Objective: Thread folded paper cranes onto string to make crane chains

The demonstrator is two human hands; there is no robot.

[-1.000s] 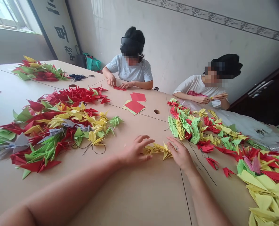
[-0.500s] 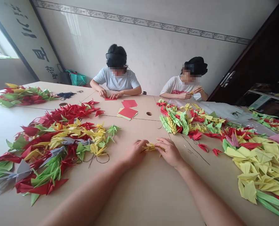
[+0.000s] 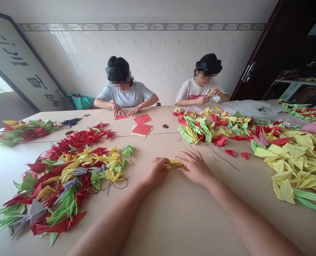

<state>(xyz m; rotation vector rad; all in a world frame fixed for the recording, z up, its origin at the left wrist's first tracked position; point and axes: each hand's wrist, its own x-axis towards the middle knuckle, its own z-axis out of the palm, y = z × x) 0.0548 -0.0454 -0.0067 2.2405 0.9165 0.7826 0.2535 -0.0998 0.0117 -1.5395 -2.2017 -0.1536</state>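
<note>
Between my hands lies a small bundle of yellow folded-paper cranes (image 3: 173,164), partly covered by my fingers. My left hand (image 3: 156,172) is closed around the bundle's left end. Over its right end curves my right hand (image 3: 193,166), with thumb and fingers gripping it and the fingertips slightly spread. Both hands are low over the near middle of the table (image 3: 168,220). To the right of my right hand are a dark thread (image 3: 224,159) and two small red paper pieces (image 3: 230,153).
A heap of red, yellow and green paper cranes (image 3: 75,163) spreads on the left, another heap (image 3: 299,160) on the right. Red paper squares (image 3: 143,129) lie beyond my hands. Across the table, one person (image 3: 122,92) flattens red paper; another person (image 3: 202,89) handles something yellow.
My view has turned, shifting the scene. My right hand has closed further over the yellow bundle's right end, while my left keeps its hold. The person on the left has spread their hands wider.
</note>
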